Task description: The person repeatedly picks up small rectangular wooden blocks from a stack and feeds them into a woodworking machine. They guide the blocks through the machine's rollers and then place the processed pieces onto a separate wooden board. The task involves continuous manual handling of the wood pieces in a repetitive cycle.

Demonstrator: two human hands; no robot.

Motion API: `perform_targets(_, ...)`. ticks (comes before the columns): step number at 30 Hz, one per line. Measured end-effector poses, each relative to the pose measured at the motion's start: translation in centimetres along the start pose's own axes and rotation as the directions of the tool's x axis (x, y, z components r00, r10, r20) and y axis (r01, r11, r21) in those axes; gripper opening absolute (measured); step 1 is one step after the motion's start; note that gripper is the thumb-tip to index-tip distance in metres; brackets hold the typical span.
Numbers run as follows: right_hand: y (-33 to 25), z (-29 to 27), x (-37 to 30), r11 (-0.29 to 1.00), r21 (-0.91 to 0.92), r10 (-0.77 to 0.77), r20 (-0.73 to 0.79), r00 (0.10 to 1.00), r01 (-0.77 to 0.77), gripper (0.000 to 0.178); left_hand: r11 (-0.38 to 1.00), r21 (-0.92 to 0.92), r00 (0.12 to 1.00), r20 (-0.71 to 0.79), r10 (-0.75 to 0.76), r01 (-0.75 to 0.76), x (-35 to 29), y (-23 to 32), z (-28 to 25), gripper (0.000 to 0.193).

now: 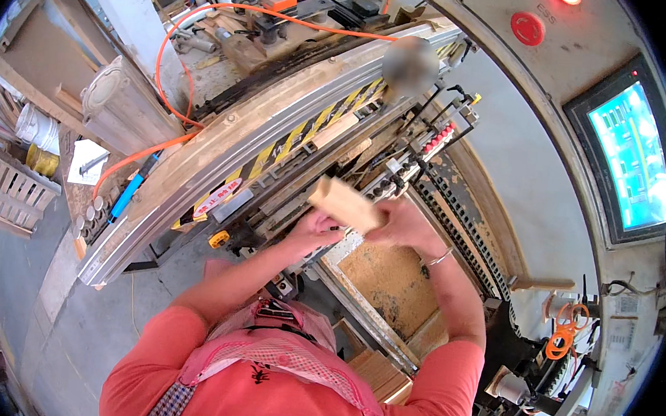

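Observation:
A pale wooden block (343,202), slightly blurred, is held above the bed of a machine. My right hand (401,223) is closed round its right end, with a bracelet on the wrist. Against the block's lower left side are the curled fingers of my left hand (318,229), partly hidden and smeared. Below the hands lies a brown, dusty panel (386,282) inside the machine's frame. Beside the block runs a row of metal clamps and fittings (398,170) with red knobs (438,138).
A curved machine rail (275,145) with a black-and-yellow stripe arcs across the left. Dark chains (457,225) run on the right. A lit screen (631,153) and a red stop button (528,28) are at upper right. An orange hose (161,61) loops over the bench.

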State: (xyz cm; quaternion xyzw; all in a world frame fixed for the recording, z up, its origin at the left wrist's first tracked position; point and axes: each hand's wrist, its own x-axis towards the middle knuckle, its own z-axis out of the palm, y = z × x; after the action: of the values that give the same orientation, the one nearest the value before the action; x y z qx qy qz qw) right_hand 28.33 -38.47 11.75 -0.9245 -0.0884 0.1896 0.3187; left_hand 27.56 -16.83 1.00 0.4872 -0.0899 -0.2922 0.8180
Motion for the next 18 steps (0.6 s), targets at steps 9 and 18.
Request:
perform_targets(9,3.8,-2.6,4.3,0.960,-0.215,0.143,-0.183,0.973,-0.181,0.042,0.966,0.181,0.967,-0.142,0.211,-0.184,-4.0,-0.9,-2.4,0.026)
perform_targets(18,9.9,-3.8,15.7,0.810,-0.452,0.190,-0.402,0.896,-0.375,0.035,0.923,0.354,0.929,-0.269,0.253,-0.148,-8.4,-1.1,-4.0,0.016)
